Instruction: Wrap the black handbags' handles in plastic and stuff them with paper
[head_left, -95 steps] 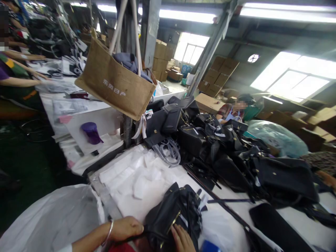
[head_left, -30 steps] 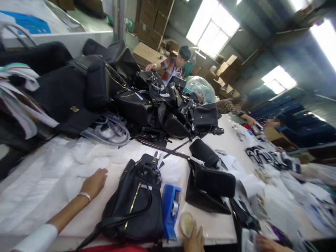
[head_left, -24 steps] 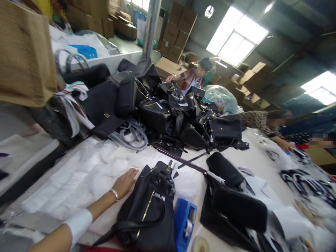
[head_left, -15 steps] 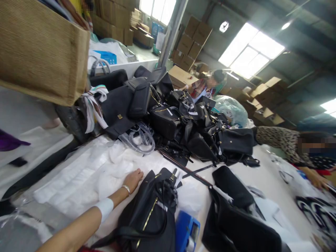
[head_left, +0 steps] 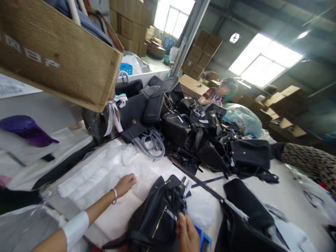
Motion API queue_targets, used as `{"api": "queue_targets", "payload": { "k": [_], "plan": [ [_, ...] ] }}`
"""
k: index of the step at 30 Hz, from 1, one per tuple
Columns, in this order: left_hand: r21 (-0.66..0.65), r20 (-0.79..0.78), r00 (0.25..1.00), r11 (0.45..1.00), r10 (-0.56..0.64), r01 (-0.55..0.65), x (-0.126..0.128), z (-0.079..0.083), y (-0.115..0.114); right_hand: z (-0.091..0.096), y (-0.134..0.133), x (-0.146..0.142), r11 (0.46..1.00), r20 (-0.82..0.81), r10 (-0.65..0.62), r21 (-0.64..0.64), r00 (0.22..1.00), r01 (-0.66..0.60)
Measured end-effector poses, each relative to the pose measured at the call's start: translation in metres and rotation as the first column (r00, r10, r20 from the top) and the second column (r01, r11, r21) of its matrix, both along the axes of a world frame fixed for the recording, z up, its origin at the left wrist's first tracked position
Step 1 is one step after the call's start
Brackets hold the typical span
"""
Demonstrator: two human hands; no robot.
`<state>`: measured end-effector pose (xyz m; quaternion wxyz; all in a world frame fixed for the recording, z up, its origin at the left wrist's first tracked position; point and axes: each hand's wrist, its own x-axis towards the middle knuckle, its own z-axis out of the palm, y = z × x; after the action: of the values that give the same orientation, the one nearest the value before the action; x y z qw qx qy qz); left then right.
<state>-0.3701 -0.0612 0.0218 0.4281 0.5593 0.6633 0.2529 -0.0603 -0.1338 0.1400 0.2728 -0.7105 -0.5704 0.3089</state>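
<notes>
My left hand [head_left: 126,185], with a bangle at its wrist, is closed over a stack of thin white sheets [head_left: 105,171], and its curled fingertips seem to pinch the top sheet. To the right of it lies a black backpack [head_left: 152,210] with a gold zipper and loose straps. My right hand [head_left: 188,232] has its fingers drawn together in front of the backpack's right side; whatever is between them is hidden. Just behind that hand, a blue tape dispenser [head_left: 205,241] is partly covered.
Black bags [head_left: 175,127] are heaped across the far side of the table. Another black bag [head_left: 252,224] lies at right. A woven tan bag [head_left: 86,75] juts in at upper left. A person [head_left: 210,96] is behind the heap; a leopard-print sleeve [head_left: 307,157] is at right.
My left hand has drawn back leftward from the backpack, its fingers now curled. My right hand has come into view from below. The view has shifted, showing more of the left side.
</notes>
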Motion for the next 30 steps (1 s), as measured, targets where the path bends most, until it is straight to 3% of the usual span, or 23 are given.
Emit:
{"api": "queue_targets", "payload": {
  "k": [4,8,10,12,14,16,18,21,24,25,27,28,30],
  "plan": [
    [-0.002,0.154,0.988,1.000,-0.001,0.002,-0.014,0.013,-0.010,-0.003,0.024,-0.084,0.955,-0.107,0.297,0.008,0.949,-0.298],
    [0.045,0.222,0.975,0.999,-0.020,0.010,-0.025,0.034,-0.017,-0.013,0.042,-0.128,0.884,-0.049,0.467,0.022,0.883,-0.466],
    [0.071,0.217,0.976,0.997,-0.016,0.000,-0.032,0.045,-0.020,-0.015,0.047,-0.138,0.852,-0.080,0.517,-0.044,0.852,-0.521],
    [0.096,0.179,0.984,0.995,0.012,-0.030,-0.041,0.054,-0.023,-0.016,0.049,-0.143,0.812,-0.235,0.530,-0.134,0.815,-0.568],
    [0.125,0.117,0.992,0.990,0.056,-0.070,-0.049,0.059,-0.025,-0.017,0.046,-0.145,0.784,-0.454,0.465,-0.187,0.760,-0.592],
    [0.147,0.054,0.995,0.985,0.085,-0.092,-0.055,0.061,-0.028,-0.018,0.041,-0.144,0.795,-0.592,0.354,-0.217,0.724,-0.566],
    [0.146,0.005,0.997,0.986,0.076,-0.076,-0.057,0.063,-0.034,-0.019,0.035,-0.141,0.829,-0.579,0.285,-0.251,0.764,-0.499],
    [0.156,-0.038,0.999,0.988,0.024,-0.017,-0.050,0.077,-0.044,-0.012,0.025,-0.137,0.875,-0.378,0.316,-0.237,0.870,-0.421],
    [0.279,0.043,0.988,0.951,-0.147,0.129,-0.033,0.105,-0.051,0.006,0.014,-0.137,0.843,-0.252,0.441,-0.212,0.861,-0.494],
    [0.293,0.128,0.959,0.933,-0.253,0.207,-0.026,0.114,-0.051,0.012,0.010,-0.137,0.820,-0.256,0.480,-0.209,0.839,-0.532],
    [0.228,0.375,0.819,0.900,-0.433,0.372,-0.014,0.123,-0.050,0.024,0.006,-0.137,0.781,-0.284,0.533,-0.197,0.797,-0.593],
    [0.169,0.504,0.732,0.883,-0.458,0.437,-0.009,0.123,-0.048,0.029,0.005,-0.135,0.769,-0.290,0.550,-0.190,0.783,-0.610],
    [0.021,0.692,0.608,0.854,-0.388,0.520,-0.002,0.115,-0.046,0.034,0.005,-0.129,0.771,-0.255,0.561,-0.184,0.787,-0.609]
  ]
}}
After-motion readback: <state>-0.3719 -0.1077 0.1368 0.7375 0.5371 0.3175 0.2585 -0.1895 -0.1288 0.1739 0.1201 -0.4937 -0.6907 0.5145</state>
